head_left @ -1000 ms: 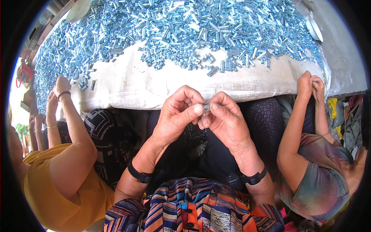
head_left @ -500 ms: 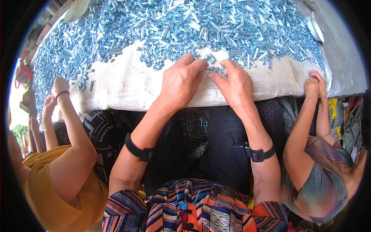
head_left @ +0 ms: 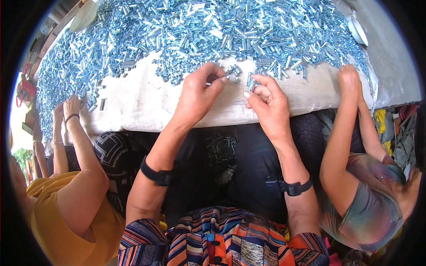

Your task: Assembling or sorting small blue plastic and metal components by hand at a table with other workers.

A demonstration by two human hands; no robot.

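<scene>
A broad heap of shiny blue-silver metal tubes and small metal pieces (head_left: pixel 213 33) covers the far part of a table draped in pale woven cloth (head_left: pixel 142 104). My left hand (head_left: pixel 199 91) is over the cloth at the heap's near edge, thumb and forefinger pinched together; what sits between them is too small to make out. Opposite it, my right hand (head_left: pixel 270 99) holds a short metal tube (head_left: pixel 251 83) between thumb and curled fingers. A few loose small metal pieces (head_left: pixel 233 69) lie on the cloth between my hands.
At the left, a person in a yellow top (head_left: pixel 73 213) reaches to the heap; another, in a patterned top (head_left: pixel 368 199), does so at the right. Pale dishes (head_left: pixel 84 17) (head_left: pixel 357 31) lie by the heap's sides. More small metal pieces (head_left: pixel 219 148) show below the table edge, between my knees.
My hands have drawn a little apart, and a metal tube now shows in my right fingers. The right-hand person's hands have moved farther toward the heap; the left-hand person's have lowered.
</scene>
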